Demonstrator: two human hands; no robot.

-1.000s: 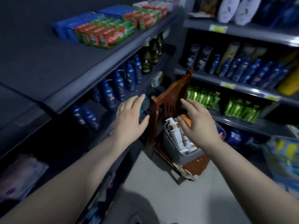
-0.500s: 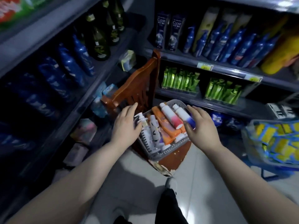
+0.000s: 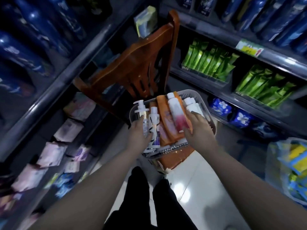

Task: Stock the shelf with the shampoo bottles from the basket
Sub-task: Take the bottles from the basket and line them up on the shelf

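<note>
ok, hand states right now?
Left hand: grips the pump bottle, not yet out of the basket.
Right hand: grips the pink bottle.

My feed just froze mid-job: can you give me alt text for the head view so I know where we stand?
A person's left grip holds a pump bottle and the right grip pinches a white-and-pink bottle, both inside a grey basket on a brown chair. Blue bottles and green packs fill the shelves around.
</note>
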